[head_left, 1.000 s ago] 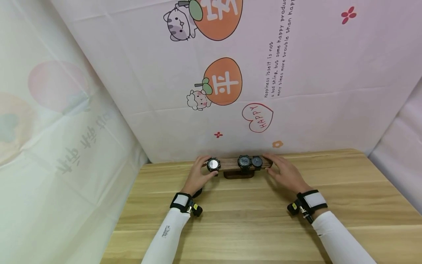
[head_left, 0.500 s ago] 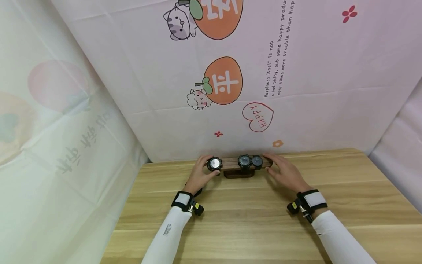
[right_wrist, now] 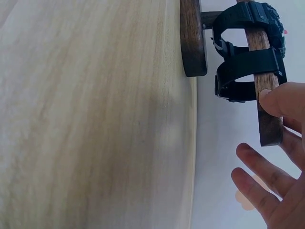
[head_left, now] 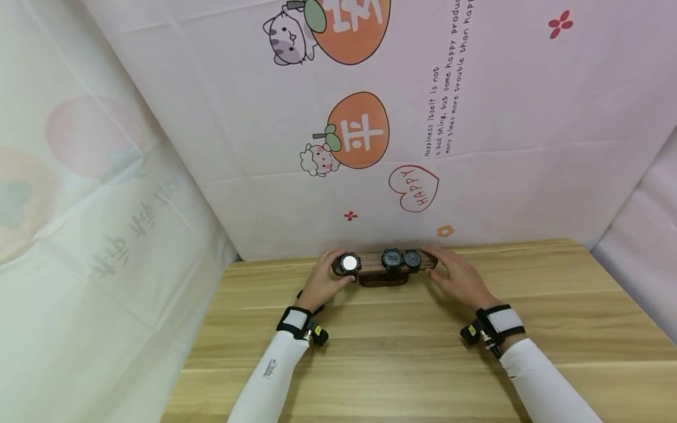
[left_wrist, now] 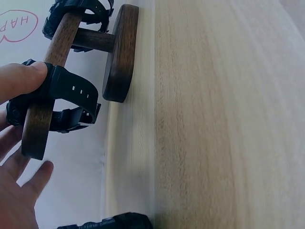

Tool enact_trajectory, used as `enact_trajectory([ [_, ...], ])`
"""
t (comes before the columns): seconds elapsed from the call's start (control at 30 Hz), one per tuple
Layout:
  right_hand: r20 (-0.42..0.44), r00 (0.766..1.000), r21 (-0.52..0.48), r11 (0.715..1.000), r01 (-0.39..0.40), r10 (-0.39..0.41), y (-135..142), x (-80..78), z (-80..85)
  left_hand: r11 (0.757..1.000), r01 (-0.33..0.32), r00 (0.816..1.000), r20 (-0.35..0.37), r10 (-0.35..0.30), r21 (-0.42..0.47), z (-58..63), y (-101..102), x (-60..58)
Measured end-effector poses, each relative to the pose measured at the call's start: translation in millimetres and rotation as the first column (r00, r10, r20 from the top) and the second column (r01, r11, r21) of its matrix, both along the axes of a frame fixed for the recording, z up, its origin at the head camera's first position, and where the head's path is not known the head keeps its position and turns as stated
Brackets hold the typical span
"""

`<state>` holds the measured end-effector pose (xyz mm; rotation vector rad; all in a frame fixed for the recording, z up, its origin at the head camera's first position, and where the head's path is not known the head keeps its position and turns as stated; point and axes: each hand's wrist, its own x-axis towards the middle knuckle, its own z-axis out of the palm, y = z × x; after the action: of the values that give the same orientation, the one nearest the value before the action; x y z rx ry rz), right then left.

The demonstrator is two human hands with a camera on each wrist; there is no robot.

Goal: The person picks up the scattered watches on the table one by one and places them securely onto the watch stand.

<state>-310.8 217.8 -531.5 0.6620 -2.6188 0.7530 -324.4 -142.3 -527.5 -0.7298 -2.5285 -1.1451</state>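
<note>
A dark wooden watch stand [head_left: 370, 263] stands at the back of the table, its crossbar raised over an oblong base [left_wrist: 121, 52]. My left hand [head_left: 321, 285] grips a black watch [left_wrist: 74, 93] looped round the bar near its left end, thumb on the strap. That watch's face shines white in the head view. My right hand [head_left: 460, 281] pinches the bar's right end [right_wrist: 270, 129] between thumb and fingers, its other fingers spread. Two more black watches, one with a larger dial [head_left: 392, 258] and one with a smaller dial [head_left: 412, 259], hang side by side right of the middle.
The wood-grain table [head_left: 391, 352] ends at a white printed cloth backdrop [head_left: 254, 194] right behind the stand. A black object [left_wrist: 119, 221], mostly hidden by the left wrist in the head view, lies near the table's back left. White cloth also hangs at both sides.
My left hand and the watch it grips have slid a little to the right along the bar, baring the bar's left end. My right hand keeps its place.
</note>
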Motion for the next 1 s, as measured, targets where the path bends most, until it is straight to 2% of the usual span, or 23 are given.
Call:
enact_trajectory([
  [0.2, 0.002, 1.0, -0.004, 1.0, 0.002, -0.002, 0, -0.3, -0.9, 1.0, 0.018, 1.0, -0.012, -0.019, -0.021, 0.8, 4, -1.5],
  [0.57, -0.001, 1.0, -0.008, 1.0, 0.01, -0.01, 0, -0.1, -2.6, 0.998, -0.001, 0.999, -0.038, -0.001, -0.063, -0.1, 11, -3.3],
  [1.0, 0.01, 1.0, -0.009, 1.0, 0.019, -0.019, -1, 1.1, -1.2, 0.995, -0.003, 0.994, -0.11, -0.008, -0.102, 0.0, 17, -4.9],
])
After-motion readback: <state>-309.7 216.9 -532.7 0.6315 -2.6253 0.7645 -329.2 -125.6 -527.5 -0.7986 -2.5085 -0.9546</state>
